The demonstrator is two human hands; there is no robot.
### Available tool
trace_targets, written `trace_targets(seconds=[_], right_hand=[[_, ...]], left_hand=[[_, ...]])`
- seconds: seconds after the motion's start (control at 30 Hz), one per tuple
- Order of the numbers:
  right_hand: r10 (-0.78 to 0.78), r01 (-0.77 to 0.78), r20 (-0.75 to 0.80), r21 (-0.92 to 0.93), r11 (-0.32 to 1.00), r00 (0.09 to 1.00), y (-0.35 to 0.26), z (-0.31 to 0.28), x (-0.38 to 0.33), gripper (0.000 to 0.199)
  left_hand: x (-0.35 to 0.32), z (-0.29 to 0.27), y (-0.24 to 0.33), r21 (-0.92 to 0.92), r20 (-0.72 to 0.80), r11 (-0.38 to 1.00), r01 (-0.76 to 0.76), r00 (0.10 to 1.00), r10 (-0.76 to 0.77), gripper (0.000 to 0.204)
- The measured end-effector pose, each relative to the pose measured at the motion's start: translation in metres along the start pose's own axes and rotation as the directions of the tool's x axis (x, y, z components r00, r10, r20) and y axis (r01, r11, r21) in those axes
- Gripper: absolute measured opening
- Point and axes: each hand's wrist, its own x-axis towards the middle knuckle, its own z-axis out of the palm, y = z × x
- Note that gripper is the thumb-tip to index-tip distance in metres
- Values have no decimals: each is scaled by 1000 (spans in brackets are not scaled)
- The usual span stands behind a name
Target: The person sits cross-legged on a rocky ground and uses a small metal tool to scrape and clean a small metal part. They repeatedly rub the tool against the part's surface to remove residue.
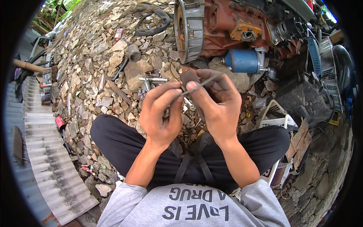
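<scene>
In front of my chest, both hands are raised close together over my crossed legs. My left hand (162, 111) pinches one end of a thin, dark grey strip (204, 82) between thumb and fingertips. The strip slants up to the right across my right hand (222, 109). That hand grips a small brown sheet that looks like sandpaper (189, 77), with its thumb pressed where sheet and strip meet. Fingers partly hide the sheet's lower part. Beyond my left fingers, a shiny metal tool with a crossbar (153, 80) lies on the stones. Below the hands is a spanner (188, 103).
A reddish-brown engine block (230, 22) with a grey bell housing (192, 30) and a blue cylindrical filter (244, 61) stands at the far right. Nearer are a white plastic basket (275, 107) and a black case (302, 99). Corrugated sheeting (47, 151) borders the rubble on the left.
</scene>
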Motion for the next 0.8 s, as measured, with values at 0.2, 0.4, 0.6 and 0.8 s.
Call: trace_targets(seconds=[0.2, 0.4, 0.6, 0.8], right_hand=[[57, -52, 120, -47, 998, 991, 2, -5, -2, 20], [-184, 227, 191, -239, 944, 964, 18, -14, 5, 20], [-74, 105, 254, -113, 988, 964, 12, -12, 5, 17], [-278, 296, 268, -29, 955, 922, 22, -10, 4, 18]], left_hand=[[1, -1, 1, 21, 13, 998, -58, 998, 58, 24], [2, -4, -2, -48, 65, 993, -107, 992, 110, 25], [2, -8, -7, -29, 65, 988, -154, 986, 156, 25], [4, -9, -5, -59, 4, 990, -125, 992, 125, 20]])
